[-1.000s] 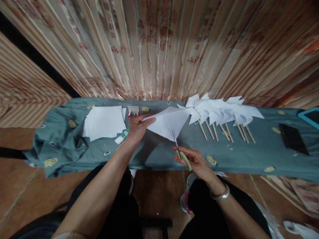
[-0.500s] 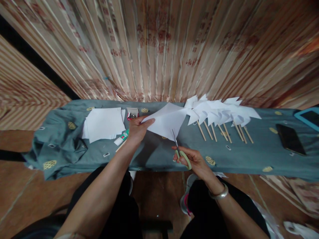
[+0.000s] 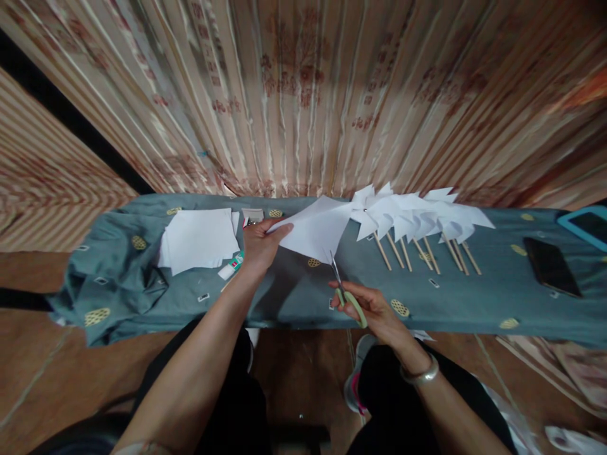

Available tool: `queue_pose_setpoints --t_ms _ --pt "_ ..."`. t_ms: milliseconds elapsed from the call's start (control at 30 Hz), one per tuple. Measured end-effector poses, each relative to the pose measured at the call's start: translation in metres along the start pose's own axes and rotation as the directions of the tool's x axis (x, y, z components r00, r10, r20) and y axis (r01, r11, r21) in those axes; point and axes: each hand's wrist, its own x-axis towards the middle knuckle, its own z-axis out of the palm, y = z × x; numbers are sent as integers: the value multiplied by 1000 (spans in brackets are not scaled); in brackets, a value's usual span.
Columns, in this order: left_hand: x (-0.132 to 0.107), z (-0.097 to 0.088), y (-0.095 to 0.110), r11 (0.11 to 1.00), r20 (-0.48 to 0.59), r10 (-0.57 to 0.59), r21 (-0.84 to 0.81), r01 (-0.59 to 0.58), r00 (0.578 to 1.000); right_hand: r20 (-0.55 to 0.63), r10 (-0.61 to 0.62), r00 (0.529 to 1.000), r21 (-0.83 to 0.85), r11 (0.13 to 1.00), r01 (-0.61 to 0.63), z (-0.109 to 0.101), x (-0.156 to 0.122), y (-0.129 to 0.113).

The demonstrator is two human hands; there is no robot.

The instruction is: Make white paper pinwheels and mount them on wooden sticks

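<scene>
My left hand (image 3: pixel 262 244) pinches the left corner of a white sheet of paper (image 3: pixel 315 227), thumb on top, and holds it above the table. In my right hand (image 3: pixel 367 306) is a pair of scissors (image 3: pixel 352 308) with pale green handles, its fingers through the loops. The blades point up and away from me, their tips at the paper's near right corner. Whether the tips still touch the paper I cannot tell. Just right of the sheet lies a row of white paper pinwheels (image 3: pixel 412 215) on wooden sticks, overlapping one another.
A stack of white paper squares (image 3: pixel 202 240) lies left on the teal cloth (image 3: pixel 284 309). Beside it are a small box of pins (image 3: pixel 253 217) and a green-and-white tube (image 3: pixel 231 265). A black phone (image 3: pixel 552 266) and a blue-edged device (image 3: pixel 585 226) lie far right. A curtain (image 3: pixel 303 95) hangs behind.
The scissors have drawn back slightly toward me and right, so less of the blades overlaps the paper. My left hand keeps its pinch on the sheet.
</scene>
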Motion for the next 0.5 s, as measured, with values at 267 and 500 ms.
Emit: queue_pose_setpoints --t_ms 267,500 --pt "5 6 0 988 6 139 65 -139 990 -48 12 999 -84 996 -16 -1 -1 -4" --pt "3 13 1 980 29 173 96 -175 984 -84 37 996 -126 991 -47 -4 -2 -9"
